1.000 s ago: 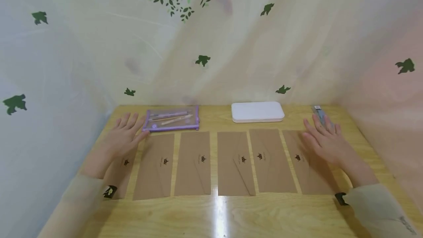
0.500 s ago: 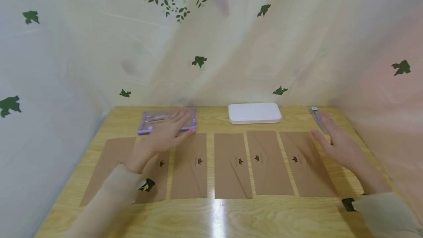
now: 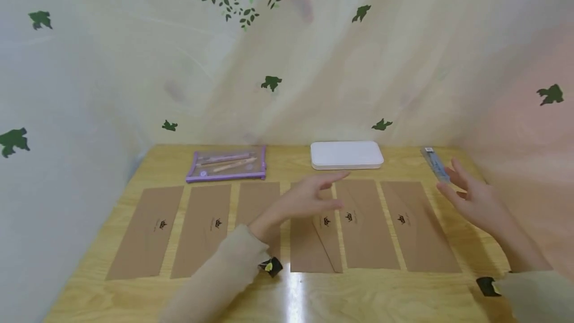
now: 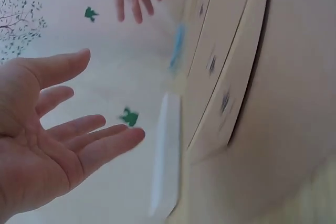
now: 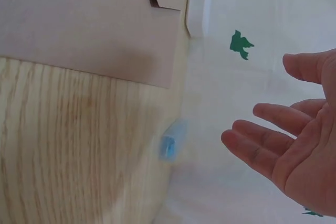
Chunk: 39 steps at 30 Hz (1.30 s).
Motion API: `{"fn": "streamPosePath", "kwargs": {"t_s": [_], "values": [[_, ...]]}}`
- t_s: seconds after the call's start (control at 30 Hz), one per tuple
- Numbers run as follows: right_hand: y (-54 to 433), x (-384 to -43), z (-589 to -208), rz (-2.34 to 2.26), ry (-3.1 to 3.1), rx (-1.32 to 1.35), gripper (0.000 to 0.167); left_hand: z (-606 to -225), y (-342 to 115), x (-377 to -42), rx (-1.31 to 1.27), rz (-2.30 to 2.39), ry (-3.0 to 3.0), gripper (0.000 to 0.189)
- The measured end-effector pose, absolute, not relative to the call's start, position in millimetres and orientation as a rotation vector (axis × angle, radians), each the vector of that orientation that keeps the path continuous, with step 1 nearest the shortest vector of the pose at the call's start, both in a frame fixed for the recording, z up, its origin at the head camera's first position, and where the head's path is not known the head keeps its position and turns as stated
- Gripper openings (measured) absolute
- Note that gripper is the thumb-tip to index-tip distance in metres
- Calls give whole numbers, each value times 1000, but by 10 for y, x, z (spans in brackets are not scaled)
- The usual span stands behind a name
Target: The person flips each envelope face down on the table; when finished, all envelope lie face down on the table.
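Several brown kraft envelopes, each printed with a small black crown, lie in a row across the wooden table; one near the middle (image 3: 314,253) is partly covered by my left hand (image 3: 305,201). That hand hovers over the row with fingers extended to the right and thumb apart, holding nothing. My right hand (image 3: 477,203) is at the far right, its thumb and fingers parted. Just beyond its fingertips lies a slim clear pack with blue contents (image 3: 435,164). The left wrist view shows an empty palm (image 4: 37,156); in the right wrist view the other palm (image 5: 310,156) is also empty.
A see-through pouch with purple trim (image 3: 226,163), holding several pencils or pens, lies at the back left. Beside it to the right sits a flat white case (image 3: 347,155). A pale cloth with green leaf shapes (image 3: 271,82) walls in the table's back and sides.
My left hand has swept rightward from the leftmost envelope, past the pouch, to the middle of the row. My right hand has shifted slightly right and turned, thumb and fingers parted. The envelopes stay put.
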State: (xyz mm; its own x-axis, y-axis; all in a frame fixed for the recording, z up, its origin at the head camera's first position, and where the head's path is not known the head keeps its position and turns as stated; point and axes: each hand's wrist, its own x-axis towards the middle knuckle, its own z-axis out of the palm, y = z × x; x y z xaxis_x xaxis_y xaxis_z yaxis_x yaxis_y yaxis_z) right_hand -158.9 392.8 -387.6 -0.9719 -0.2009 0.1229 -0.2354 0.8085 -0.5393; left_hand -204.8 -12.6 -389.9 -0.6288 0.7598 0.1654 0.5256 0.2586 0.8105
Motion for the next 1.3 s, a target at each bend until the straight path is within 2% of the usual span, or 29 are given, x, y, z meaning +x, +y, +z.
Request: {"fn": "streamPosePath", "kwargs": {"t_s": [0.3, 0.6, 0.83, 1.07, 1.3], "values": [[4024, -1678, -3977, 881, -3014, 326, 71, -4213, 614, -2063, 753, 1594, 1958, 60], [4071, -1691, -4189, 1304, -3119, 274, 64, -4402, 1080, -2052, 386, 1776, 1798, 48], [4042, -1649, -4258, 1364, -3193, 152, 58, -4520, 1230, -1966, 266, 1823, 1694, 44], [3981, -1595, -4230, 1722, -3214, -89, 70, -4534, 1280, -1841, 234, 1883, 1660, 40], [3940, -1576, -4221, 1703, -3224, -181, 71, -4517, 1351, -1689, 207, 1835, 1696, 36]]}}
